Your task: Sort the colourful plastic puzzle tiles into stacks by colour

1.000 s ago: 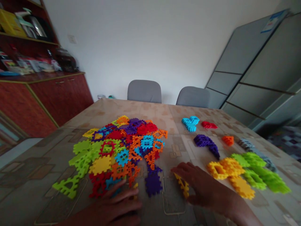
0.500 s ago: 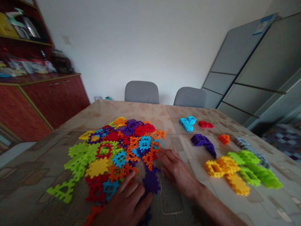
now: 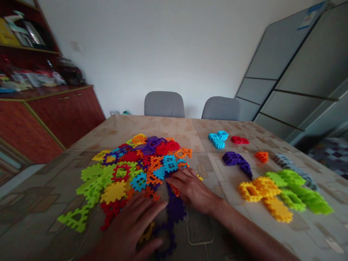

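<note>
A loose pile of colourful toothed plastic building pieces lies on the table, with a yellow square piece (image 3: 113, 192) and a lime triangle piece (image 3: 74, 219) on its left side. My left hand (image 3: 133, 221) reaches over the near edge of the pile, thumb apart from its fingers, covering some red and orange pieces. Across an orange triangle piece (image 3: 174, 190) lies my right hand (image 3: 191, 188), its fingers stretched to the left and largely hiding that piece. Just below are dark purple pieces (image 3: 176, 209), between the two hands. A blue window piece (image 3: 170, 163) sits above my right fingertips.
Sorted stacks stand on the right: light blue (image 3: 218, 139), red (image 3: 239, 140), purple (image 3: 237, 162), orange (image 3: 261, 157), grey (image 3: 296, 170), yellow (image 3: 268, 195) and lime (image 3: 301, 190). Two grey chairs (image 3: 164, 104) stand beyond the table (image 3: 187, 127). A red-brown cabinet (image 3: 65, 116) is at the left.
My right hand has shifted left onto the orange triangle. The left hand has spread its fingers and thumb over the near pieces, hiding a blue window piece. A yellow bit now shows behind the right hand.
</note>
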A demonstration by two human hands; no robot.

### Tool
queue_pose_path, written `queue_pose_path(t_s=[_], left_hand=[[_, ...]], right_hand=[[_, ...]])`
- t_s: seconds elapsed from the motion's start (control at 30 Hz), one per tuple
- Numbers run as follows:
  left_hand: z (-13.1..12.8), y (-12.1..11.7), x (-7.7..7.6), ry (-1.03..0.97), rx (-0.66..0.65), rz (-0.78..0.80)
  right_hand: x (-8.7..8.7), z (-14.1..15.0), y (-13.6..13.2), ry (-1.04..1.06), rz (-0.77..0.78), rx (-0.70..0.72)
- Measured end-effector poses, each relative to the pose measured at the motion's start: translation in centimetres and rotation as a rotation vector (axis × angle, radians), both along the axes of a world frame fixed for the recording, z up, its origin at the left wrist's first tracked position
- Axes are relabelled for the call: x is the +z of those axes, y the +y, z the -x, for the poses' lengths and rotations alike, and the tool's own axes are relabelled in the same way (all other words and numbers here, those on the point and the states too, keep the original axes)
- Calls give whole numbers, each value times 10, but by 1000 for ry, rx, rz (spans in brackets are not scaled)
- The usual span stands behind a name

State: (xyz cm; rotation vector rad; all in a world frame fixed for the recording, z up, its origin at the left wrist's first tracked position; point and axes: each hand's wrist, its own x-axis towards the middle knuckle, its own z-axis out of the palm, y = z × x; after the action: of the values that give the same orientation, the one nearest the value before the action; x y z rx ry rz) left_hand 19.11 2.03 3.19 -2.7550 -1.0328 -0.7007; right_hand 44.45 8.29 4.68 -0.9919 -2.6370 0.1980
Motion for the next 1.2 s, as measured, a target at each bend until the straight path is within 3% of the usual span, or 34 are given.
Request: queue_pose_path(t_s=[0.23,0.5,0.63,0.73,0.8,0.87,0.93,1.07,1.2], left_hand=[[4,14,-8,-41,54,139],[2,19,2,-79,15,127],[3,20,1,-84,34,151],[3,22,3,-92,38,161],[2,26,6,-95,34,174],[-1,31,9,-87,15,188],[-6,36,11,-60,-18,202],[-21,44,7,20,-60,275],[-29,47,-2,9,-43,320]], right_hand=[[-3,-4,4,113,-12,-38],[-11,3,5,156,-6,-67],[5,-5,-7,219,150,41],[22,-5,-30,256,227,62],[24,1,-47,187,250,134],[13,13,-63,62,174,241],[-5,22,-74,-35,45,240],[-35,23,-80,-29,-19,230],[-28,1,-80,-84,-18,251]])
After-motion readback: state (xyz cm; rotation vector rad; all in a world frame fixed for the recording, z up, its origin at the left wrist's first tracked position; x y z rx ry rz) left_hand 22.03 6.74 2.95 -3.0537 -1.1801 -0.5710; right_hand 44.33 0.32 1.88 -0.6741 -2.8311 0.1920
